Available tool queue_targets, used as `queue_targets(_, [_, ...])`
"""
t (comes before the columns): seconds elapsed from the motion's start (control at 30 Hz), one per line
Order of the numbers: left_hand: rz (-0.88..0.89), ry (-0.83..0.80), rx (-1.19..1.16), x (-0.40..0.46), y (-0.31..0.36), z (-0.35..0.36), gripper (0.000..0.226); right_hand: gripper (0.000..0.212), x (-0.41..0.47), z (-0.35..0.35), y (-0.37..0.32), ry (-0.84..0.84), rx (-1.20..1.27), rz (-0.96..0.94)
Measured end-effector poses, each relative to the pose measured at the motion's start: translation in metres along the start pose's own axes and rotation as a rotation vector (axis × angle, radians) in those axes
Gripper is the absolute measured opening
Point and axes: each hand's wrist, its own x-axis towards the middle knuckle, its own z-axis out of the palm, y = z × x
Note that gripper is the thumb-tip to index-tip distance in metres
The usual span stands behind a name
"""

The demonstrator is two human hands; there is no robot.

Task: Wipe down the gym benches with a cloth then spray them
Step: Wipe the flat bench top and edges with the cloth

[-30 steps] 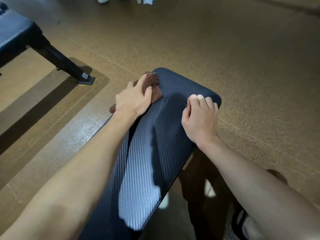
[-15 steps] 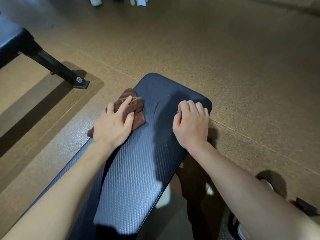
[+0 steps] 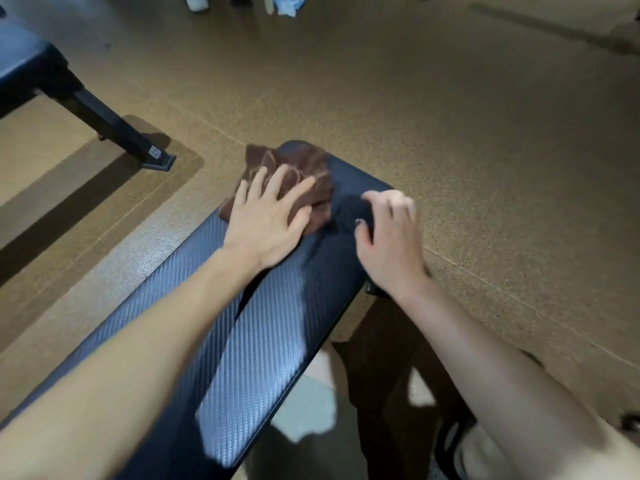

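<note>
The speckled brown floor (image 3: 415,98) was seen under everything, and a second bench (image 3: 24,64) with a black leg stood far to the left, well apart from the dark textured tabletop (image 3: 263,341) that ran from the lower left to the middle. At the far end of this tabletop a crumpled brown cloth (image 3: 304,168) was pressed down by the left hand (image 3: 266,220), whose fingers were spread flat on it. The right hand (image 3: 391,237) was placed just beside the cloth on the right edge, its fingers curled over that edge.

Brown cloth (image 3: 304,174); black, carbon-weave-patterned bench (image 3: 263,341).
</note>
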Motion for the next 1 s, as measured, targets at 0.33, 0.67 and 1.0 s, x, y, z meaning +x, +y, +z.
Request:
queue_targets(0.33, [0.165, -0.036, 0.024, 0.002, 0.028, 0.0, 0.055, 0.05, 0.003, -0.016, 0.034, -0.291, 0.609, 0.303])
queue_targets(0.67, [0.177, -0.04, -0.02, -0.032, 0.051, 0.001, 0.055, 0.056, 0.011, -0.023, 0.048, -0.378, 0.854, 0.394])
queue_targets(1.0, [0.295, -0.099, 0.057, -0.094, 0.065, 0.004, 0.064, 0.061, 0.005, -0.019, 0.05, -0.343, 1.065, 0.482])
